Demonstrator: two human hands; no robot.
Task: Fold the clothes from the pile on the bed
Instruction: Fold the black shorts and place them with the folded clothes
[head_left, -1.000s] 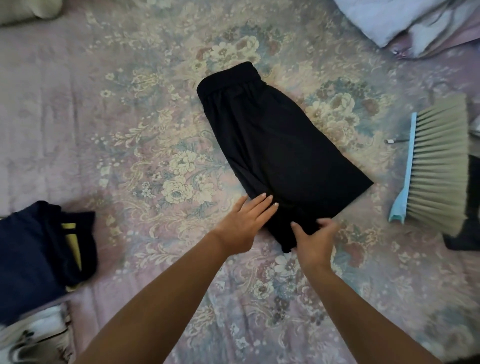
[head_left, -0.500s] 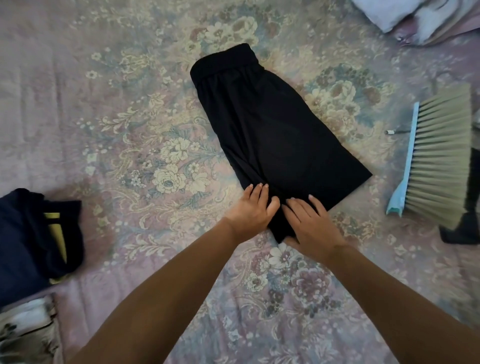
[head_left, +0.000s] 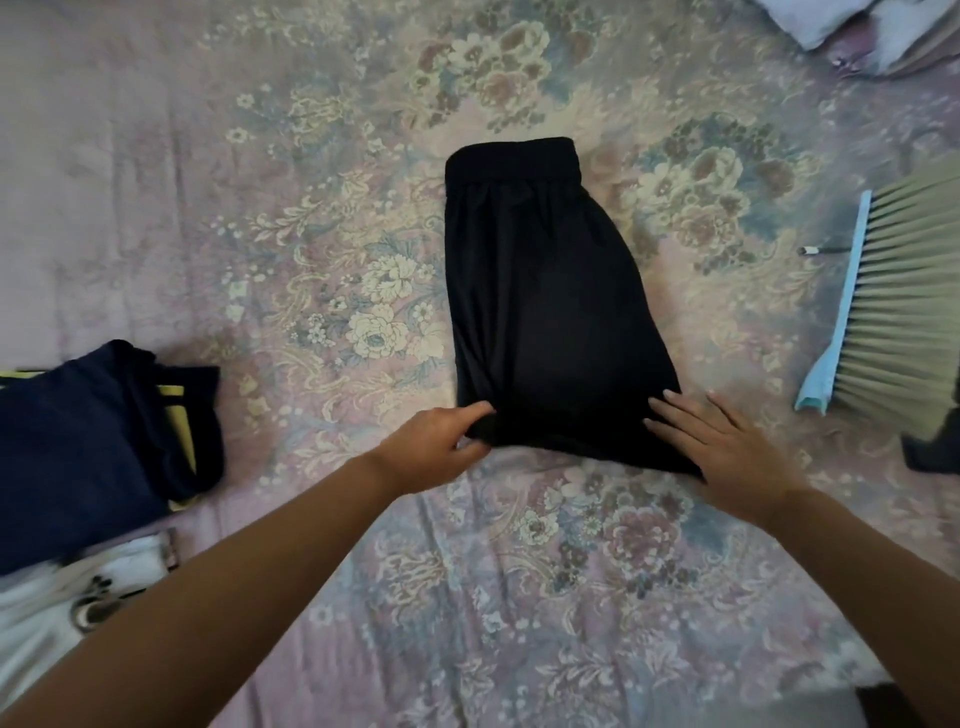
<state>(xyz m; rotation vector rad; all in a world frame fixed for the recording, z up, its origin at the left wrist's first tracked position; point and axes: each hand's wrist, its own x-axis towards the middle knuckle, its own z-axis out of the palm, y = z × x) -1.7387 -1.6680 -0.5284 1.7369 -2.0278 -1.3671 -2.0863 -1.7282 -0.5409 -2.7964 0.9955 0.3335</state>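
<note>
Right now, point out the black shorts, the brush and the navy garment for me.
black shorts (head_left: 545, 312), head view, middle of the fabric.
brush (head_left: 904, 306), head view, on the bristles.
navy garment (head_left: 88, 441), head view, middle of its folded top.

We record a navy garment (head_left: 88, 447) cut off by the left edge, and below it a blurred white garment (head_left: 57, 597) whose print we cannot read. The brush (head_left: 904, 306) and a dark object (head_left: 935, 452) run off the right edge; pale bedding (head_left: 878, 36) is cropped at the top right corner. The left hand (head_left: 441, 441) has its fingertips hidden under the black shorts (head_left: 550, 312).
</note>
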